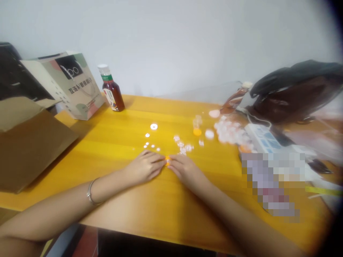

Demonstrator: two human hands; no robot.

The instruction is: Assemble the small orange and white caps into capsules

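My left hand and my right hand meet above the table, both pinching one small round orange piece between their fingertips. The fingers hide much of it, and its exact kind is unclear. Just beyond lie several small white toothed pieces, blurred. To their left are several tiny white round pieces and a larger white disc with a central hole. A clear container with an orange base stands farther back on the right, beside a white round cap.
A cardboard box and a printed paper bag occupy the left. A bottle of dark red liquid stands at the back. On the right are a heap of whitish pieces, a white power strip and a dark bag.
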